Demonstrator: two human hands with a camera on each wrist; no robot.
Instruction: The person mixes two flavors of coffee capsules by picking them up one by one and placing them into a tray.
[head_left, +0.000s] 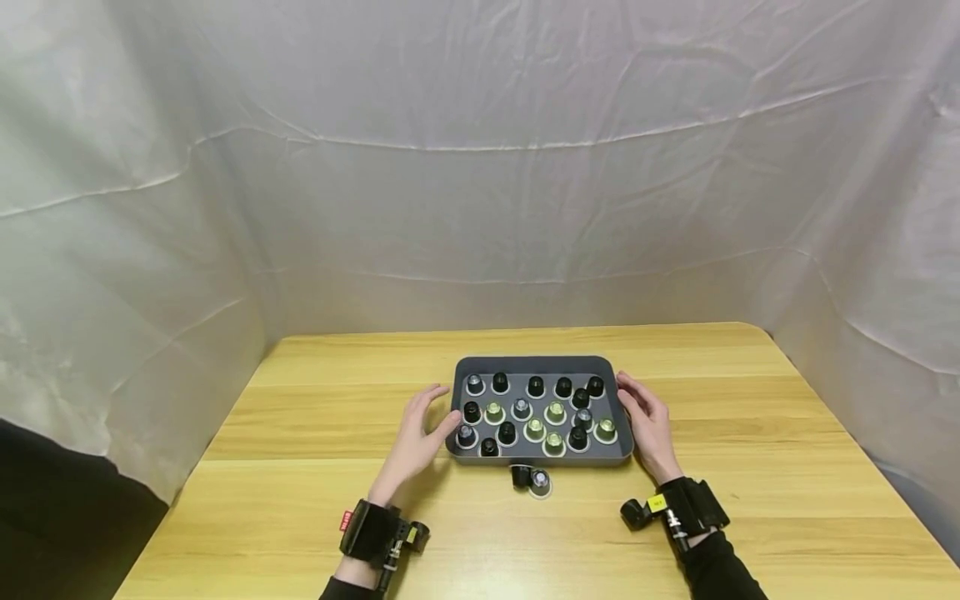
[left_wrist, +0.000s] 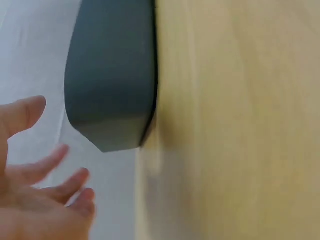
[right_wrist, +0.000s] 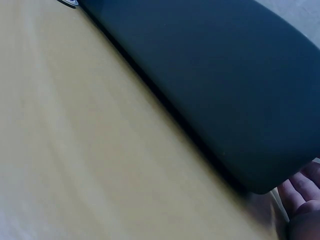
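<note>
A dark grey rectangular tray (head_left: 540, 461) lies on the table and holds several coffee capsules, black, green and silver-grey, most of them base down. At the tray's left end is my left hand (head_left: 416, 433), fingers spread and thumb near the rim. In the left wrist view that hand (left_wrist: 45, 195) shows a gap between its fingers and the tray wall (left_wrist: 110, 75). My right hand (head_left: 648, 421) lies along the right end, fingertips right at the rim. The right wrist view shows its fingers (right_wrist: 302, 192) beside the tray's corner, partly cut off by the frame.
In front of the tray's near wall, a black capsule (head_left: 521, 476) and a silver-grey capsule (head_left: 540, 482) sit on the wooden table (head_left: 322, 467). Pale sheeting (head_left: 510, 217) hangs behind the table and along both sides. Dark cloth (head_left: 67, 517) shows at the lower left.
</note>
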